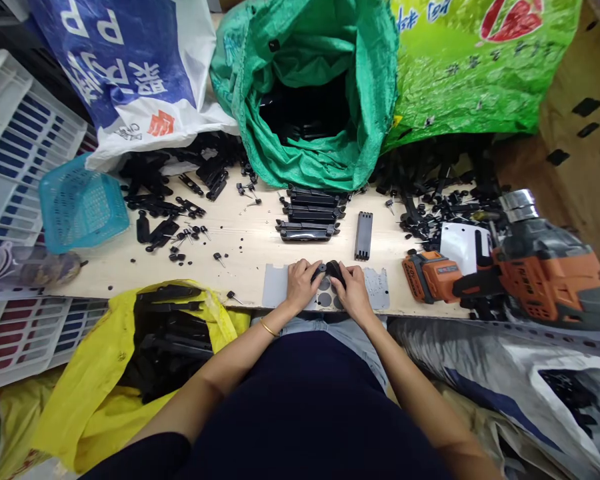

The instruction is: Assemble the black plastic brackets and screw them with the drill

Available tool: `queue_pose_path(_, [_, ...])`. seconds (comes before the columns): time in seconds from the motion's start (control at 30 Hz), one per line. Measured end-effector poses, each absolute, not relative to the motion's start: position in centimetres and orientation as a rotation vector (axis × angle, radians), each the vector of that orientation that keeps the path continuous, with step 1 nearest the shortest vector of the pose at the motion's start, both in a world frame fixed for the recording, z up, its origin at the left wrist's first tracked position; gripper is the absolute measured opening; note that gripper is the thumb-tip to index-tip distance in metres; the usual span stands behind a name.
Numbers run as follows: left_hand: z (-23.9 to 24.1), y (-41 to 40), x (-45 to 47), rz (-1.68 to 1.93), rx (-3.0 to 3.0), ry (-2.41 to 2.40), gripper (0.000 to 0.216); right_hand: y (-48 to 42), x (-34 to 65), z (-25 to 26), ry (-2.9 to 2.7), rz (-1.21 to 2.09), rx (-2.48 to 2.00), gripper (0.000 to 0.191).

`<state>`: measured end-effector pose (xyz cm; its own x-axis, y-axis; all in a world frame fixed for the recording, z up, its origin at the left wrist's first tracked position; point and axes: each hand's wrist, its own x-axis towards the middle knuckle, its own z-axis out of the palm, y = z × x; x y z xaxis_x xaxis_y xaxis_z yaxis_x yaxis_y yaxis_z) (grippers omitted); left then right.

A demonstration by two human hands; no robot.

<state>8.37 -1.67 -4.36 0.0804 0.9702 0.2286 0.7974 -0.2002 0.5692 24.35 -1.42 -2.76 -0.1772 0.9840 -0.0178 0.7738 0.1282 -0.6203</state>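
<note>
Both of my hands work close together at the front edge of the table, over a grey plate (275, 285) with round holes. My left hand (303, 283) is closed on a small black plastic part (319, 271), pinched between thumb and fingers. Another black plastic part (335, 271) sits in the grip of my right hand (354, 287); whether the two parts are joined I cannot tell. Beyond my hands lies a row of several long black plastic pieces (310, 215). A flat dark grey bar (363, 236) stands apart to their right.
An orange cordless drill (545, 267) lies at the right. Loose black parts (165, 230) and small pins cover the left side. A green sack (240, 133) stands behind, a yellow bag (87, 373) hangs at front left, and a blue basket (55, 207) sits far left.
</note>
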Motion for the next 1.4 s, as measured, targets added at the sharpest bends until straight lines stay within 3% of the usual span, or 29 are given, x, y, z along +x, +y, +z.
queue_pose_path(0.23, [-4.2,-1.0,8.8,0.801,2.159,1.719,0.029,-1.2,25.0,-1.8,-2.004,0.699,-1.708,0.045])
queue_pose_path(0.43, [-4.2,-0.8,8.7,0.739,2.171,1.717,0.030,-0.7,25.1,-1.7,-2.026,0.904,-1.655,0.046])
queue_pose_path(0.6, [-4.3,-0.5,8.5,0.675,2.186,1.671,0.031,-0.7,24.4,-2.0,-2.046,0.825,-1.657,0.054])
queue_pose_path(1.4, [-4.3,1.1,8.1,0.544,2.253,1.561,0.028,0.0,24.7,-1.6,-2.108,0.854,-1.624,0.055])
